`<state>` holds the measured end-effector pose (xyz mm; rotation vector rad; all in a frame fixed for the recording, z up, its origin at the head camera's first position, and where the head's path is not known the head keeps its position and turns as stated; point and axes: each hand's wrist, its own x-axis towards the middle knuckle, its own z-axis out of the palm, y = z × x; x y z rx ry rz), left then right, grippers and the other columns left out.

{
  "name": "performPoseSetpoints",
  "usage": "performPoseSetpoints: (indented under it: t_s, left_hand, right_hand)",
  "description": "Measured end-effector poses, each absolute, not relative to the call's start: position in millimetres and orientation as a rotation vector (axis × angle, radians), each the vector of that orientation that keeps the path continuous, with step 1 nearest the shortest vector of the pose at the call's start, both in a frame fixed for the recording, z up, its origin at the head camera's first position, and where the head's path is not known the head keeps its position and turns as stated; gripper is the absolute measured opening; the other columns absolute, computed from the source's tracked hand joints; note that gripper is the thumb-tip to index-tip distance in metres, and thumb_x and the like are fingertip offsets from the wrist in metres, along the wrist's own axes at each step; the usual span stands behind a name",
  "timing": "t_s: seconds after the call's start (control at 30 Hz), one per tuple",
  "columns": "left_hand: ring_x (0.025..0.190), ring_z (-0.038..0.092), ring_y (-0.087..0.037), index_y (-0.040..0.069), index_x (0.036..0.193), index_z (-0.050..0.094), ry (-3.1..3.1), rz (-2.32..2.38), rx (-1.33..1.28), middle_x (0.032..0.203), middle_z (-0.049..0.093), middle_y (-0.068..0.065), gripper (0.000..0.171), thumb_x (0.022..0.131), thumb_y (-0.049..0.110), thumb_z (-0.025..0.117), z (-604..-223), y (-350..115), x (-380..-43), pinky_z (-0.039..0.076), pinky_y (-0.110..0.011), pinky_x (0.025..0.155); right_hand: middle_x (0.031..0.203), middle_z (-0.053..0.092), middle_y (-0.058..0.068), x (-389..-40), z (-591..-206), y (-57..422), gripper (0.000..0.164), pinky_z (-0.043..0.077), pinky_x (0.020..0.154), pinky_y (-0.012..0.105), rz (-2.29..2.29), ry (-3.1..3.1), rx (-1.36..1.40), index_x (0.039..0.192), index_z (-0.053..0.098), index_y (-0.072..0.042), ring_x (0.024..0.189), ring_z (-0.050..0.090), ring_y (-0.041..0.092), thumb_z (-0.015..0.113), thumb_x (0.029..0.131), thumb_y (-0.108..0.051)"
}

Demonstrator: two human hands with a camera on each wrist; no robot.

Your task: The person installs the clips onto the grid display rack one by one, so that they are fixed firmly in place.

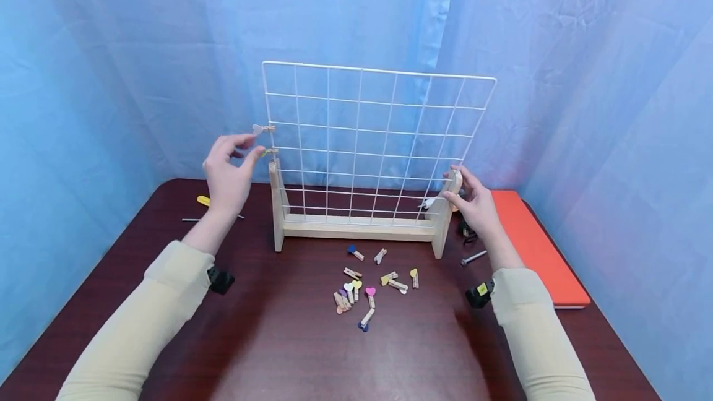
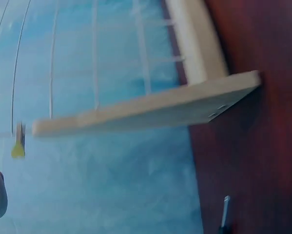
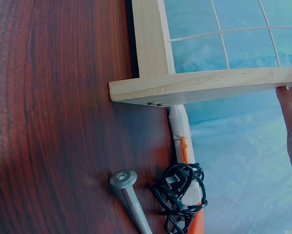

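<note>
while right fingers (image 1: 470, 178) grip stand (image 1: 356, 232), left hand (image 1: 228, 172) raised

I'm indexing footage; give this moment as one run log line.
left hand: beside yellow-heart wooden clip on white wire grid | right hand: grips pale wooden upright | dark reddish table: loose heart-tipped wooden clips

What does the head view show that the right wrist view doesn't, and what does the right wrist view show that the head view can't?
Only the head view: the left fingers, loose heart-topped clothespins on the table, and two clipped pegs on the edge of the white grid by that hand.

Only the right wrist view: the socket in the head of the bolt, and metal fittings low on the wooden stand.

Both: the right fingers at the stand, part of the grid, the table, the bolt and a black cable.
</note>
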<state>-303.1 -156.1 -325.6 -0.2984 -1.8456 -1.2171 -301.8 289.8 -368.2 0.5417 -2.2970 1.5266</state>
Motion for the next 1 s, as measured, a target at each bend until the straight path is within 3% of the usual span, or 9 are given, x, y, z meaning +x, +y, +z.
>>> performPoseSetpoints:
  t_s: [0.27,0.43,0.73,1.0]
  left_hand:
    - [0.077,0.051,-0.01,0.015,0.098,0.068,-2.21,-1.137,-0.537,0.081,0.064,0.001,0.029,0.071,0.024,0.075,-381,-120,-263,0.043,-0.027,0.065]
    - [0.084,0.053,-0.012,0.016,0.096,0.068,-2.426,-1.11,-0.719,0.082,0.064,0.003,0.032,0.067,0.025,0.077,-421,-99,-244,0.044,-0.032,0.074]
    - [0.077,0.049,-0.006,0.018,0.083,0.068,-2.619,-0.971,-1.241,0.08,0.061,0.009,0.03,0.059,0.032,0.08,-454,-73,-216,0.039,-0.02,0.07]
    - [0.073,0.05,-0.006,0.018,0.079,0.064,-2.715,-0.881,-1.38,0.082,0.053,0.008,0.03,0.058,0.033,0.08,-464,-62,-207,0.04,-0.012,0.065]
  right_hand:
    - [0.125,0.049,0.021,-302,-368,289,0.055,0.047,0.073,0.013,1.524,-2.294,0.541,0.133,0.041,-0.015,0.116,0.046,0.032,0.06,0.083,-0.003]
    - [0.124,0.049,0.024,-302,-367,288,0.055,0.047,0.072,0.014,1.51,-2.302,0.537,0.133,0.041,-0.015,0.115,0.048,0.029,0.06,0.083,-0.003]
    - [0.123,0.053,0.013,-301,-366,288,0.055,0.047,0.073,0.014,1.498,-2.304,0.52,0.133,0.042,-0.017,0.115,0.047,0.031,0.06,0.083,-0.003]
    - [0.126,0.049,0.02,-302,-367,288,0.056,0.047,0.072,0.013,1.509,-2.305,0.539,0.134,0.04,-0.017,0.116,0.045,0.033,0.06,0.083,-0.005]
